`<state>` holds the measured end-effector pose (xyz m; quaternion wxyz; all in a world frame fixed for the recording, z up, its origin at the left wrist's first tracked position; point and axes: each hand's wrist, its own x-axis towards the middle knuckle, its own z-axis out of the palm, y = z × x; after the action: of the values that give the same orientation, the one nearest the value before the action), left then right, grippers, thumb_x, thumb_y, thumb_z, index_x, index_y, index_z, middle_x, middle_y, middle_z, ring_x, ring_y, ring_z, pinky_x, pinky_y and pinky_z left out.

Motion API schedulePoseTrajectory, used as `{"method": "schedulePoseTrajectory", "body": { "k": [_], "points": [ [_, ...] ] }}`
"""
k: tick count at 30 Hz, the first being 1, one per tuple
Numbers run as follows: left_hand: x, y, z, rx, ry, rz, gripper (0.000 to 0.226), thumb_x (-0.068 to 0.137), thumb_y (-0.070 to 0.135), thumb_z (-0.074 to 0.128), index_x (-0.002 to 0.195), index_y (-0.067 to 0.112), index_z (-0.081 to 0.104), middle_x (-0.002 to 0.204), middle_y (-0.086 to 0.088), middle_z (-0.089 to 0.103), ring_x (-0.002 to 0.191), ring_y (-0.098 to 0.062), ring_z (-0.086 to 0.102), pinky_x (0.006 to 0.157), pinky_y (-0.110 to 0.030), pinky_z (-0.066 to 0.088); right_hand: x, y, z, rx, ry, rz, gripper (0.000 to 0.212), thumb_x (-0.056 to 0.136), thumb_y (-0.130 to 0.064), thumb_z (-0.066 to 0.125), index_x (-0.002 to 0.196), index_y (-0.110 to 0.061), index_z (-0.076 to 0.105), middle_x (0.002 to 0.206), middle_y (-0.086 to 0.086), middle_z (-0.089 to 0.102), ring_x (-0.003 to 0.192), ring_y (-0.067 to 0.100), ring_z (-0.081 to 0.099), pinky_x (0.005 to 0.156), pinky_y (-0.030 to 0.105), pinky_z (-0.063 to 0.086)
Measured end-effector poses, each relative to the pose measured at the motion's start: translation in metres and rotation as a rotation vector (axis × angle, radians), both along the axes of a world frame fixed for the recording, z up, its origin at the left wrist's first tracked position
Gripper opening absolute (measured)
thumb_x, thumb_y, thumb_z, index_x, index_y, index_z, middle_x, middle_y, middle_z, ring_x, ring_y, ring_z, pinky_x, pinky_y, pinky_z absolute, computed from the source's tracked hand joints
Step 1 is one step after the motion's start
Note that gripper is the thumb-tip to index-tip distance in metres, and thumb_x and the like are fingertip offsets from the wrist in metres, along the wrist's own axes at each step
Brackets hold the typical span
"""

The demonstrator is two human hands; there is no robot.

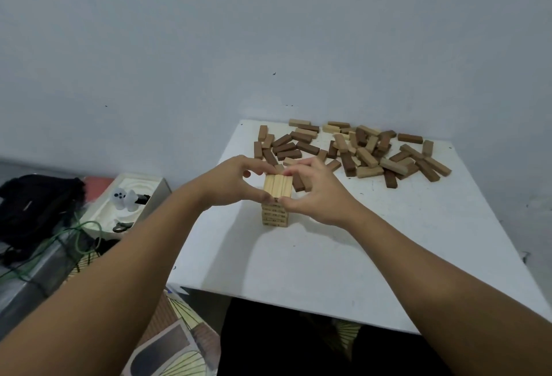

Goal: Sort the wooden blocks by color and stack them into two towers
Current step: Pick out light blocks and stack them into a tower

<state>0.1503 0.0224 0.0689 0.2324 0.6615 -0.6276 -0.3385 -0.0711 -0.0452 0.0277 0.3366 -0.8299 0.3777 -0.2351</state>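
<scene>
A black bag lies far left of the grip. The left hand pinches the left side of the light tower's top layer, thumb and fingers curled round it. The right hand pinches the right side likewise. Just behind the right fingers stands a dark block; beyond lie mixed loose blocks on the white table

bare white table in front of light tower, loose block pile crowding behind it
</scene>
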Motion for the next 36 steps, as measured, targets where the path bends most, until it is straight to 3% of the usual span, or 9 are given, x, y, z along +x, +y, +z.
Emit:
{"method": "schedulePoseTrajectory", "body": {
  "k": [6, 12, 16, 21, 26, 31, 36],
  "points": [
    [-0.001, -0.003, 0.000, 0.032, 0.038, -0.038, 0.050, 0.077, 0.028, 0.091, 0.121, 0.045, 0.073, 0.123, 0.017, 0.057, 0.113, -0.001, 0.051, 0.089, -0.017, 0.042, -0.002, -0.001, 0.001, 0.049, 0.034, 0.007, 0.051, 0.077, -0.043, 0.086, 0.123, -0.038, 0.065, 0.136, -0.014, 0.041, 0.133, 0.006, 0.041, 0.113, 0.035, 0.039],
    [0.001, -0.006, 0.000, 0.066, 0.060, -0.030, 0.049, 0.076, 0.027, 0.092, 0.120, 0.041, 0.074, 0.127, 0.015, 0.060, 0.113, 0.002, 0.050, 0.092, -0.020, 0.043, 0.000, -0.005, -0.002, 0.077, 0.061, 0.009, 0.054, 0.079, -0.045, 0.085, 0.128, -0.036, 0.064, 0.137, -0.013, 0.040, 0.132, 0.006, 0.039, 0.104, 0.026, 0.036],
    [0.001, -0.006, -0.002, 0.076, 0.086, -0.044, 0.051, 0.078, 0.024, 0.091, 0.123, 0.038, 0.074, 0.121, 0.018, 0.061, 0.108, 0.007, 0.051, 0.088, -0.017, 0.041, 0.000, -0.005, -0.005, 0.093, 0.044, 0.002, 0.054, 0.077, -0.045, 0.086, 0.126, -0.037, 0.065, 0.133, -0.015, 0.041, 0.127, 0.006, 0.042, 0.103, 0.028, 0.039],
    [0.002, -0.006, -0.003, 0.089, 0.141, -0.040, 0.054, 0.077, 0.023, 0.091, 0.124, 0.042, 0.072, 0.126, 0.016, 0.063, 0.113, 0.003, 0.051, 0.094, -0.021, 0.043, -0.003, -0.003, -0.004, 0.113, 0.025, 0.016, 0.052, 0.078, -0.046, 0.086, 0.125, -0.043, 0.063, 0.133, -0.016, 0.041, 0.128, 0.006, 0.042, 0.105, 0.031, 0.040],
    [0.016, -0.002, -0.009, 0.127, 0.227, 0.038, 0.086, 0.067, 0.027, 0.098, 0.139, 0.051, 0.057, 0.133, 0.008, 0.057, 0.127, -0.014, 0.051, 0.104, -0.033, 0.047, -0.011, 0.002, -0.008, 0.138, -0.023, 0.001, 0.067, 0.077, -0.052, 0.085, 0.136, -0.045, 0.056, 0.134, -0.016, 0.040, 0.127, 0.002, 0.043, 0.104, 0.028, 0.039],
    [0.021, 0.002, -0.013, 0.158, 0.224, 0.036, 0.063, 0.071, 0.024, 0.095, 0.118, 0.058, 0.069, 0.133, 0.008, 0.058, 0.125, -0.014, 0.051, 0.104, -0.035, 0.046, -0.013, 0.002, -0.015, 0.167, -0.014, -0.005, 0.072, 0.074, -0.052, 0.087, 0.139, -0.041, 0.056, 0.133, -0.016, 0.040, 0.127, 0.002, 0.045, 0.111, 0.037, 0.044],
    [0.018, 0.000, -0.012, 0.137, 0.240, 0.046, 0.054, 0.074, 0.023, 0.093, 0.114, 0.053, 0.074, 0.133, 0.007, 0.059, 0.124, -0.017, 0.050, 0.105, -0.040, 0.046, -0.010, 0.001, -0.018, 0.168, -0.047, -0.009, 0.069, 0.075, -0.049, 0.089, 0.136, -0.039, 0.060, 0.130, -0.018, 0.042, 0.124, -0.002, 0.048, 0.109, 0.035, 0.046]
  ]
}}
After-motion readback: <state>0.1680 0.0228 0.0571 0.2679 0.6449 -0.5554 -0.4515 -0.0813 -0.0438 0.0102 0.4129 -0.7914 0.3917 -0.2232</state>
